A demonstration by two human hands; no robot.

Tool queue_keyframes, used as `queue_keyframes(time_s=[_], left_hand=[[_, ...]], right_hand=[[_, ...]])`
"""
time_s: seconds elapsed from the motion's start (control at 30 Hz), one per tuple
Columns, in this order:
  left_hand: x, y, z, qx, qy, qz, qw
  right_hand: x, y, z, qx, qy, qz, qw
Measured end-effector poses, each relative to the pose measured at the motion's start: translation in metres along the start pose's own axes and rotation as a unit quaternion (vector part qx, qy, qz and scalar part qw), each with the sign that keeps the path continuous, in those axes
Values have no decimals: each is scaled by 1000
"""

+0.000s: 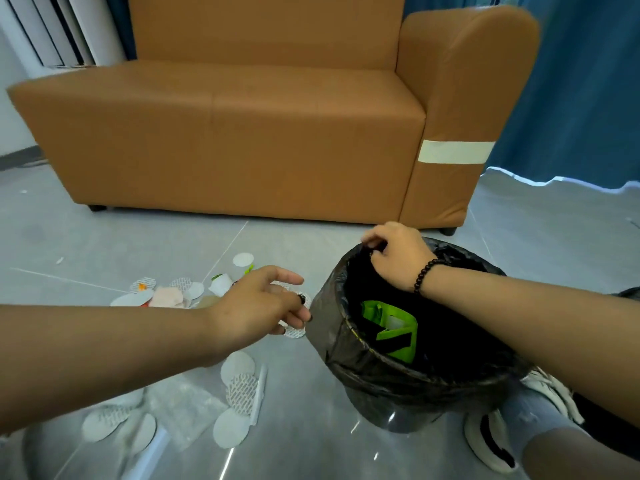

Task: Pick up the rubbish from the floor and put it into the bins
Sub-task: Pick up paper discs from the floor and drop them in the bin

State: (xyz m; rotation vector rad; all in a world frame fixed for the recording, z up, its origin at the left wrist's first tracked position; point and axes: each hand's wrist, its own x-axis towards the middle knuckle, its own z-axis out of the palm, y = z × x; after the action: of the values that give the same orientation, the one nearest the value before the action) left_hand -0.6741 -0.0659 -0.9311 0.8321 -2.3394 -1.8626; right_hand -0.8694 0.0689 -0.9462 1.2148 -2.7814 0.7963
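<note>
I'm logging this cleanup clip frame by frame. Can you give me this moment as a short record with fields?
setting: grey tiled floor in front of an orange sofa
bin: black-lined bin, tilted, green item inside
right hand: right hand grips the liner at the far rim
left hand: left hand reaches over the litter, fingers relaxed
rubbish left: white round discs and wrappers on the floor

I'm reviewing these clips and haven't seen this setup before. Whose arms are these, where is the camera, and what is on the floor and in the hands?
There is no machine: a person wears a camera on the head, looking down at their own arms. The right hand pinches the liner at the far rim of a black bin, which already holds a green scrap. The left hand reaches over the rubbish, fingers loose, holding nothing clearly visible. White paper discs and wrappers lie on the grey floor before a brown sofa.
</note>
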Motion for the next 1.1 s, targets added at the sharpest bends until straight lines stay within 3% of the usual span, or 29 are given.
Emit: queue_keyframes(time_s=[0.1,0.2,0.43,0.57,0.73,0.9,1.1], left_hand=[[-15,-7,-21,-13,30,1,999],[-35,-21,-42,-17,47,-14,999],[-78,-68,-96,-2,58,-74,996],[-92,-88,-121,-25,72,-92,993],[-97,-100,-141,-55,84,-100,990],[-97,-105,-145,-67,56,-100,991],[-95,-113,-152,-61,37,-111,991]], right_hand=[[1,-46,-3,36,50,-60,996],[1,-93,0,67,52,-103,991],[-4,-158,67,37,-79,-142,986],[-11,-156,130,-48,-204,-125,970],[-23,-139,187,-177,-329,-119,920],[-23,-123,225,-236,-378,-100,890],[-11,-130,256,-183,-372,-109,904]])
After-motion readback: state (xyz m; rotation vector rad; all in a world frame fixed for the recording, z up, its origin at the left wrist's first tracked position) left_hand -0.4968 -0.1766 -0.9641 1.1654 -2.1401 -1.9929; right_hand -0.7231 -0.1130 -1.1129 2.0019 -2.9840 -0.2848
